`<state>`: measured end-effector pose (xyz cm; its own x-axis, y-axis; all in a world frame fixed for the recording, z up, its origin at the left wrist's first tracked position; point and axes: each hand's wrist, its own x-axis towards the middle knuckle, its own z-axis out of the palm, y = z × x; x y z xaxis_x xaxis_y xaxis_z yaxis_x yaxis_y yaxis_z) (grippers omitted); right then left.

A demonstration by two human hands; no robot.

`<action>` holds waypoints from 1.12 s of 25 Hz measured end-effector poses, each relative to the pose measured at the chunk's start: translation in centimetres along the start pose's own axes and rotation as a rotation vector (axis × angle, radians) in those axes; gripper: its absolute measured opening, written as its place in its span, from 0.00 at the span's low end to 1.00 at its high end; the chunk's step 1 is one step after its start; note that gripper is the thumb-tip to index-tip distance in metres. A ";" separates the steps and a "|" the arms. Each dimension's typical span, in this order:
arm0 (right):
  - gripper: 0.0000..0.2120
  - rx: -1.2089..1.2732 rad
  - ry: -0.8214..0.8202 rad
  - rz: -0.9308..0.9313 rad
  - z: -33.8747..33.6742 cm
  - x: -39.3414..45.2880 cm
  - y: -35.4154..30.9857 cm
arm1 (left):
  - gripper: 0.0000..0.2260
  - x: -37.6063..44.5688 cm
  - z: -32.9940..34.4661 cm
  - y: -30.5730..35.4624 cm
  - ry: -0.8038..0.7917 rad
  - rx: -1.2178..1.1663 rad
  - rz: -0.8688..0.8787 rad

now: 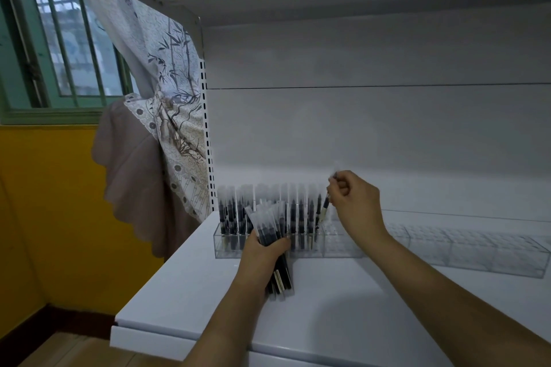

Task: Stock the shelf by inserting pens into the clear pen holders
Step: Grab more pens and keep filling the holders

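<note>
The sleeved pen (325, 206) is hanging tip-down over the clear pen holders (343, 243), just right of the filled rows, and the right hand (353, 202) is pinching it near its top. Held that high, its tip is likely swinging and missing a slot. The left hand (262, 250) is gripping the spare bundle (275, 250) nearer, which risks slipping.

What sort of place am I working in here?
Probably a small shop or stockroom: a white retail shelf with a slotted upright, clear pen holders in a row, and a barred window behind a curtain.
</note>
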<state>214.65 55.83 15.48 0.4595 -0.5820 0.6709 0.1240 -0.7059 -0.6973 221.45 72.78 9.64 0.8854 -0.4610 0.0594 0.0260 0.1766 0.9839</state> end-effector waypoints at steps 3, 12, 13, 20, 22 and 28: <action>0.06 -0.051 -0.098 -0.015 0.3 0.2 1.2 | 0.08 0.0 0.0 0.0 -0.005 0.002 0.012; 0.08 -0.277 -0.292 -0.035 1.3 0.7 2.7 | 0.09 -0.1 0.1 -0.1 -0.014 -0.005 0.028; 0.08 -0.288 -0.330 -0.017 1.2 0.7 2.9 | 0.09 -0.1 0.2 -0.1 -0.015 -0.004 0.034; 0.11 -0.304 -0.214 -0.084 0.5 -3.5 0.1 | 0.11 -0.1 0.1 -0.1 -0.037 0.003 0.051; 0.11 -0.131 -0.390 -0.030 1.7 -4.6 -1.9 | 0.12 0.0 0.2 0.0 -0.061 0.003 0.084; 0.10 0.247 -0.424 0.305 3.5 -3.2 -1.1 | 0.11 0.2 0.3 -0.2 -0.085 0.064 0.072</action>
<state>216.13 59.86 13.24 0.8127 -0.4961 0.3058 0.1085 -0.3867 -0.9158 221.47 72.36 9.48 0.8414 -0.5215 0.1416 -0.0681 0.1576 0.9852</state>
